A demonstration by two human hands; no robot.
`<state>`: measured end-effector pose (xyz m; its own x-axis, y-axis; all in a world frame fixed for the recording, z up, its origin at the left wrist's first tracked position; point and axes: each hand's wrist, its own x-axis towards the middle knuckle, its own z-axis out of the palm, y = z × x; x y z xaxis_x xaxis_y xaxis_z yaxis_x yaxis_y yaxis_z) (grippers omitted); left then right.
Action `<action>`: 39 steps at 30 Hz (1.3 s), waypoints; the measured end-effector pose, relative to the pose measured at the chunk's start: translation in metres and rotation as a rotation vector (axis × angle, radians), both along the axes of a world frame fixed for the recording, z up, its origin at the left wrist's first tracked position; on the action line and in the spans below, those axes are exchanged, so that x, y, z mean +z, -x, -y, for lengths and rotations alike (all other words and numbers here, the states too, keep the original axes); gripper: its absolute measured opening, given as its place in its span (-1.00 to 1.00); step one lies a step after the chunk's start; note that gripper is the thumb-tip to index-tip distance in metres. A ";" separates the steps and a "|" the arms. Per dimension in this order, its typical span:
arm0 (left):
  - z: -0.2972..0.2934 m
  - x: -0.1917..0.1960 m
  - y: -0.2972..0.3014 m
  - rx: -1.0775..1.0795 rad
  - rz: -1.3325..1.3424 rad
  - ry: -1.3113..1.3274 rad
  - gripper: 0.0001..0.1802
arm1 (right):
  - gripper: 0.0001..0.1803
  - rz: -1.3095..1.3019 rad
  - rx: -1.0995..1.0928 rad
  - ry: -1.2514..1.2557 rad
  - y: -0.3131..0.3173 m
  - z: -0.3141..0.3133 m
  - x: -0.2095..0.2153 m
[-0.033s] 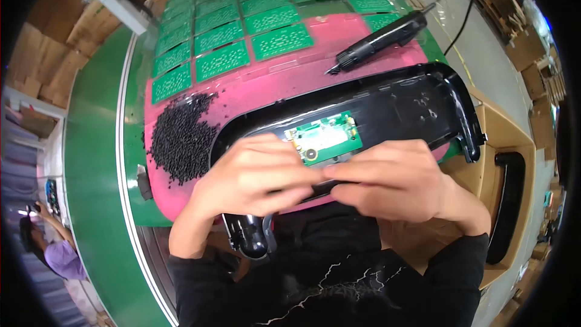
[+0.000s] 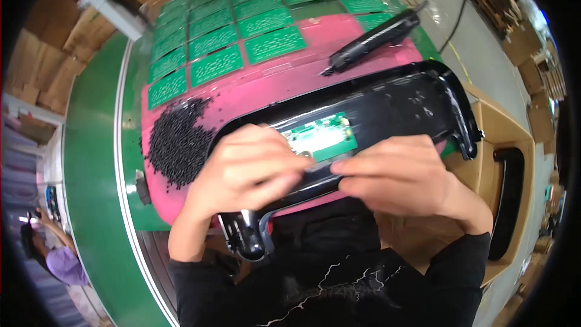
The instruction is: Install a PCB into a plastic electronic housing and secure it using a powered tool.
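Observation:
A curved black plastic housing (image 2: 393,103) lies across a pink mat (image 2: 263,85), its hollow side up. Inside it sits a small green circuit board (image 2: 346,143) with a bright white patch. My left hand (image 2: 248,172) is over the housing at the board's left corner, thumb and fingers drawn together and slightly blurred. From the right, my right hand (image 2: 399,175) reaches the board's near edge with its fingertips pinched. The fingertips of both hands are close together but apart. Whatever they pinch is too small or hidden to make out.
Left of the housing is a heap of small black screws (image 2: 178,145). A black electric screwdriver (image 2: 375,41) with a cord lies beyond it. Rows of green circuit boards (image 2: 275,42) cover the far side. A cardboard box (image 2: 484,121) at right holds another black housing (image 2: 507,206). A person (image 2: 63,263) is far left.
My hands have moved slightly apart, the left fingertips shifting left and the right ones a little right. A dark strip of the housing now shows between them. The board stays in the housing.

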<state>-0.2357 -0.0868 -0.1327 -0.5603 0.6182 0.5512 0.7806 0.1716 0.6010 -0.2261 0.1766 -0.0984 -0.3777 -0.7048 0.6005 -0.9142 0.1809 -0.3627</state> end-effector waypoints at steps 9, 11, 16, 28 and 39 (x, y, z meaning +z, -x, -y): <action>0.002 -0.008 0.009 0.646 0.093 0.525 -0.74 | -0.84 0.369 -0.881 0.504 -0.020 -0.175 0.028; 0.006 -0.003 0.005 0.639 0.103 0.635 -0.83 | -0.76 0.408 -0.966 0.832 -0.024 -0.229 0.037; 0.008 0.006 -0.031 0.611 0.087 0.537 -0.88 | -0.82 0.539 -1.441 0.607 -0.054 -0.337 -0.023; 0.156 0.032 -0.143 1.511 0.102 -0.772 -0.71 | -0.53 1.123 -1.212 0.289 -0.132 -0.253 -0.176; 0.263 -0.001 -0.180 1.011 0.531 -1.358 -0.68 | -0.55 1.313 -1.340 0.629 -0.147 -0.265 -0.098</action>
